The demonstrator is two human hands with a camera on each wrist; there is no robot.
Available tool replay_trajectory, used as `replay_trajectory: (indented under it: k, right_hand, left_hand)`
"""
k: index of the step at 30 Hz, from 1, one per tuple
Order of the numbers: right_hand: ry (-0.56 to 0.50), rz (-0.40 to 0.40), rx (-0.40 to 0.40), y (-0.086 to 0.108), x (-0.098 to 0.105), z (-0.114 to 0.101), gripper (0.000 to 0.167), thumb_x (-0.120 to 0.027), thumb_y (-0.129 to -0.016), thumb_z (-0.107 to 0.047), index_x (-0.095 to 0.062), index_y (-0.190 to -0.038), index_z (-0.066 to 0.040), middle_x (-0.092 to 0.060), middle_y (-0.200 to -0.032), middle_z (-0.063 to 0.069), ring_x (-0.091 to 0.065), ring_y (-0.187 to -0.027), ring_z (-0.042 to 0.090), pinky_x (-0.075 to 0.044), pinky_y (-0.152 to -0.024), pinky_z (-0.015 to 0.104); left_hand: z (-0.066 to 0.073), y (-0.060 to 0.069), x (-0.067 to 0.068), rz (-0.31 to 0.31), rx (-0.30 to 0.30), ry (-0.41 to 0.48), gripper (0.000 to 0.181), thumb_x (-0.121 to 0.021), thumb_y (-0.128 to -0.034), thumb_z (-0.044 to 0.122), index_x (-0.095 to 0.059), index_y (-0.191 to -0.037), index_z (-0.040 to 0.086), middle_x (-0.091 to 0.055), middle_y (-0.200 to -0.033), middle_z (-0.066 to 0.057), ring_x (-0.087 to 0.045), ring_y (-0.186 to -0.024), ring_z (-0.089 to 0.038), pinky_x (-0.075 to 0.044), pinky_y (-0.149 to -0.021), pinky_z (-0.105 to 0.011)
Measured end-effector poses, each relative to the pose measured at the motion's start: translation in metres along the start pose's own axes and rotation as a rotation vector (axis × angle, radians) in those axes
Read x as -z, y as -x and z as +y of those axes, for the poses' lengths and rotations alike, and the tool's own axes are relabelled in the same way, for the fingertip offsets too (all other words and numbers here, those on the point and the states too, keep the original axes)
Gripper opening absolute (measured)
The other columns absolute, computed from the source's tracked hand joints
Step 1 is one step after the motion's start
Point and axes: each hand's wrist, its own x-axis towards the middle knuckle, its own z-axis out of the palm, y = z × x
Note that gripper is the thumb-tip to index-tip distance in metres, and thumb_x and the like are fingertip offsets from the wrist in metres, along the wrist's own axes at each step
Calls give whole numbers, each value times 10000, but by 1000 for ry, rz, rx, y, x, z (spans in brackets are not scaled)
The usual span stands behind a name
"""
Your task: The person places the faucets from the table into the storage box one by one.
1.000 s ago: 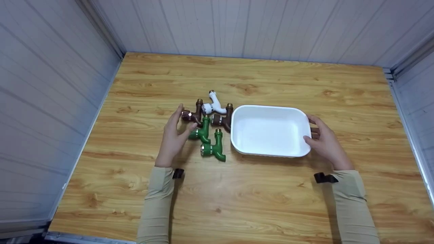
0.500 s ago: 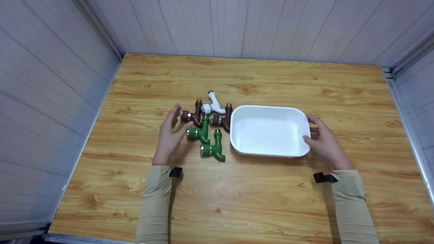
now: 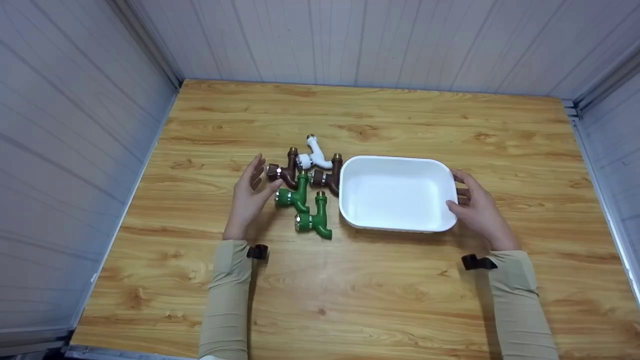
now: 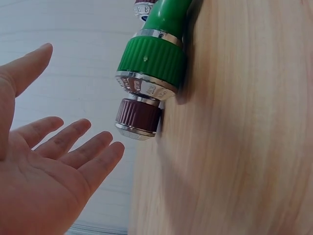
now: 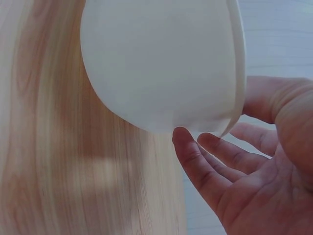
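Observation:
My left hand (image 3: 248,200) stays spread just left of a group of taps, holding nothing. Nearest to it are a dark brown tap (image 3: 291,174) and a green tap (image 3: 302,194); in the left wrist view their ribbed knobs lie beyond the fingertips. A second green tap (image 3: 321,218) lies closer to me, a white tap (image 3: 318,156) farther back. Another brown tap (image 3: 336,176) lies against or very near the left side of a white plastic tub (image 3: 400,192). My right hand (image 3: 478,212) grips the tub's right end, thumb over the rim, fingers (image 5: 205,169) on the outer wall.
The wood-grain table (image 3: 320,310) extends around the taps and tub. Pale panel walls (image 3: 385,45) enclose its back, left and right sides. A black strap piece (image 3: 257,252) sits at the left wrist, another (image 3: 479,262) at the right.
My left hand has drawn a little to the left, away from the knobs of the brown and green taps. The right hand keeps its grip on the tub, and the taps lie unmoved.

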Motion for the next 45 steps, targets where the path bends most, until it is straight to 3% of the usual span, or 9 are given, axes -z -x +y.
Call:
replay_trajectory:
  k: [3,10,14,18,24,27,31,39,45]
  right_hand:
    - [-6,-5,-2,0,0,-1,698,-605,-878,74,-270,-1481,-28,-328,-1462,218,-467,-1202,429,-431,-967,541]
    - [-11,0,-6,-1,0,-2,695,-598,-872,97,-270,-1475,-6,-339,-1444,236,-467,-1199,434,-430,-971,542]
    - [-3,-4,-18,0,0,-4,697,-601,-880,81,-265,-1482,-21,-333,-1454,228,-464,-1202,432,-426,-977,541]
    - [-4,-6,-20,0,1,-5,702,-604,-884,71,-264,-1488,-40,-330,-1461,223,-463,-1203,433,-423,-978,545]
    - [-19,-2,-15,-1,0,-4,702,-607,-883,69,-274,-1488,-57,-346,-1445,221,-475,-1193,418,-442,-968,516]
    - [-25,6,15,0,-1,-1,697,-611,-874,81,-284,-1479,-33,-364,-1422,236,-494,-1171,418,-478,-938,424]
    - [-27,12,38,0,-1,1,699,-618,-865,89,-284,-1472,-10,-371,-1407,259,-503,-1152,438,-491,-906,373]
    - [-21,1,9,0,-1,0,719,-615,-869,92,-265,-1485,-30,-351,-1422,253,-487,-1171,442,-451,-940,535]
    - [-9,1,18,1,0,-1,709,-611,-875,82,-269,-1485,-37,-361,-1412,245,-494,-1167,429,-469,-940,479]
  left_hand:
    - [-1,-2,-1,0,8,4,810,-745,-843,205,-277,-1491,69,-358,-1474,-178,-343,-1345,-344,-286,-1119,-422]
    - [30,2,-3,-29,57,18,787,-716,-853,66,-241,-1474,-31,-318,-1465,-269,-305,-1344,-421,-256,-1122,-482]
    - [30,0,-3,-28,51,5,780,-716,-856,74,-247,-1469,-41,-325,-1458,-275,-309,-1345,-413,-269,-1117,-479]
    - [26,-4,-4,-27,54,-7,780,-719,-854,79,-253,-1468,-38,-328,-1459,-268,-306,-1347,-409,-271,-1116,-483]
    - [-2,-17,-3,-37,77,-11,817,-738,-845,131,-248,-1490,28,-319,-1477,-240,-292,-1368,-362,-255,-1129,-445]
    - [-11,-21,-3,-44,99,-7,841,-749,-837,167,-243,-1501,63,-321,-1483,-224,-306,-1367,-325,-260,-1131,-396]
    - [-14,-23,-2,-49,122,5,854,-752,-830,171,-237,-1504,71,-335,-1477,-213,-328,-1357,-310,-274,-1126,-355]
    - [-16,-26,1,-76,166,56,839,-749,-823,81,-250,-1497,49,-326,-1469,-246,-351,-1331,-366,-274,-1126,-365]
    - [-16,-28,4,-85,195,87,814,-734,-821,29,-268,-1489,34,-343,-1456,-250,-398,-1302,-359,-315,-1106,-344]
